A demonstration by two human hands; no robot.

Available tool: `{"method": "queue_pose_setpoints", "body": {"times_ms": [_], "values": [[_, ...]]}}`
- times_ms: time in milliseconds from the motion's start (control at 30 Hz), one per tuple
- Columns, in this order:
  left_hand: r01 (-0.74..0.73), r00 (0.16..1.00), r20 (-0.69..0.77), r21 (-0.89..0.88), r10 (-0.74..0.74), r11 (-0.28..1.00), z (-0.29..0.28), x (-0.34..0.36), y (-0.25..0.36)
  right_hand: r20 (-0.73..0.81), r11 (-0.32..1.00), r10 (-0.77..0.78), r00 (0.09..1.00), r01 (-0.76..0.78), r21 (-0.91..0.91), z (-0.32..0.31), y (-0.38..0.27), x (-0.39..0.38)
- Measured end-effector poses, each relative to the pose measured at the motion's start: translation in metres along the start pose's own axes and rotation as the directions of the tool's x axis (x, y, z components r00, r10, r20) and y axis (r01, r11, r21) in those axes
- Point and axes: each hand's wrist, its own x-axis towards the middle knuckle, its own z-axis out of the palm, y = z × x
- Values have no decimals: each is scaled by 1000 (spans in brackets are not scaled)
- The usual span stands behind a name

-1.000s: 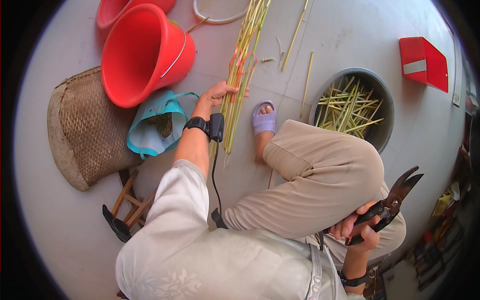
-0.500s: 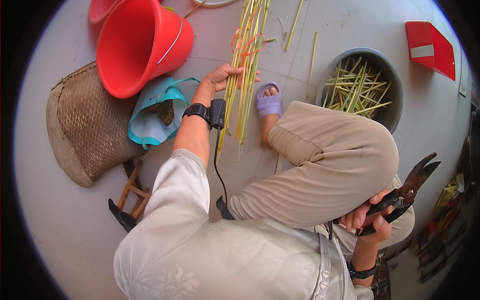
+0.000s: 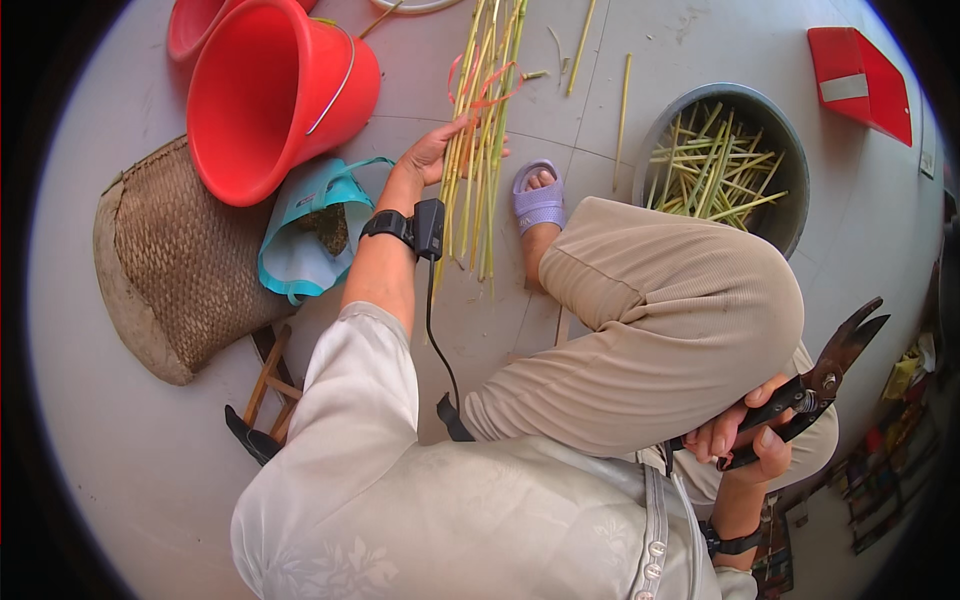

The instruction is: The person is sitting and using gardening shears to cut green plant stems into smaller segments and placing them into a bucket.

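11 o'clock: left hand (image 3: 430,158) grasps stalks (image 3: 484,140) | 4 o'clock: right hand (image 3: 724,434) grips shears (image 3: 824,382) | stalks likely light, springy; best held mid-bundle

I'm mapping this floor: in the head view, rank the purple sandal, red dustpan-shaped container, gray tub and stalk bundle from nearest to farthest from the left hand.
1. Stalk bundle, in the left hand.
2. Purple sandal, worn, just right of the bundle.
3. Gray tub, farther right.
4. Red dustpan-shaped container, beyond the tub, upper right.
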Motion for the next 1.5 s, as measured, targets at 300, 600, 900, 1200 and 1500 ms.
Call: {"method": "queue_pose_setpoints", "body": {"times_ms": [300, 600, 900, 1200, 1500], "values": [[-47, 998, -52, -50, 45, 998, -11, -1, -4, -17, 999, 17, 1000, -17, -32, 14, -4, 10], [-97, 868, -443, 295, 226, 951, -36, 8, -21, -25, 999, 24, 999, -25, -34, 3, 0, -2], [162, 514, -636, 730, 575, 664, -102, 18, -50, -36, 1000, 21, 999, -21, -18, 4, -1, -1], [142, 521, -589, 774, 618, 617, -113, 20, -55, -28, 1000, 16, 999, -16, 0, 5, -2, 0], [253, 557, -543, 831, 628, 495, -86, 24, -52, -10, 1000, 18, 1000, -18, 7, 2, -3, -2]]}}
